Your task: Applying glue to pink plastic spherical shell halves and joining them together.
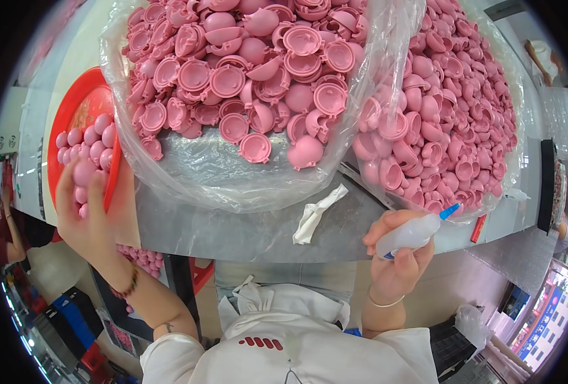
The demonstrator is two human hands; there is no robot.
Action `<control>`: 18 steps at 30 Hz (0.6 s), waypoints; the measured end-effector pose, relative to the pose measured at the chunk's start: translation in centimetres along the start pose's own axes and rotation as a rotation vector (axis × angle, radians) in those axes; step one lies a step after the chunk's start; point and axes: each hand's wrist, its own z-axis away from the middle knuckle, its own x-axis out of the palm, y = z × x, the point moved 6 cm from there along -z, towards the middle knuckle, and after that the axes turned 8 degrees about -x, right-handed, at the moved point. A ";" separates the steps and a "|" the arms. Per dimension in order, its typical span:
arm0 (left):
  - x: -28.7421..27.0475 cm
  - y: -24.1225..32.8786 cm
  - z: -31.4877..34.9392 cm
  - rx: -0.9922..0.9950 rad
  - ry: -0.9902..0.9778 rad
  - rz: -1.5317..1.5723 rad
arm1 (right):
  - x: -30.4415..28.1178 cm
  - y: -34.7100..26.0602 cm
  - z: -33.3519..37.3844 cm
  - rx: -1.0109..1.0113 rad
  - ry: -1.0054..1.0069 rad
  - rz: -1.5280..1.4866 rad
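Observation:
On the left, my left hand point(92, 221) reaches over a red plastic basin point(66, 109). Its fingers close round a pink ball point(84, 171); several smaller-looking pink balls point(92, 136) lie in the basin beside it. My right hand point(402, 246) grips a translucent white squeeze bottle point(412, 235), tilted so that its blue tip point(449, 211) points to the upper right. Ahead of me, a clear plastic bag point(213, 195) lies spread with a heap of pink half-shells point(233, 77). A second heap of pink half-shells point(444, 121) fills another bag at the right, beyond the bottle.
A crumpled white tissue point(319, 214) lies on the grey metal table point(252, 233) between my hands. To the right of the bottle is a small red item point(479, 228). Below the table's left edge, more pink balls point(144, 259) sit in a dark container.

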 end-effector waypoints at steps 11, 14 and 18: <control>4.5 7.7 4.0 0.480 -0.284 -0.039 | -0.4 0.2 0.1 -0.039 0.027 -0.013; 7.4 11.0 8.0 0.594 -0.701 -0.059 | -0.4 0.1 0.3 -0.015 0.031 -0.032; 8.5 10.4 8.6 0.598 -0.615 -0.073 | 0.1 -0.3 0.4 -0.042 0.022 0.022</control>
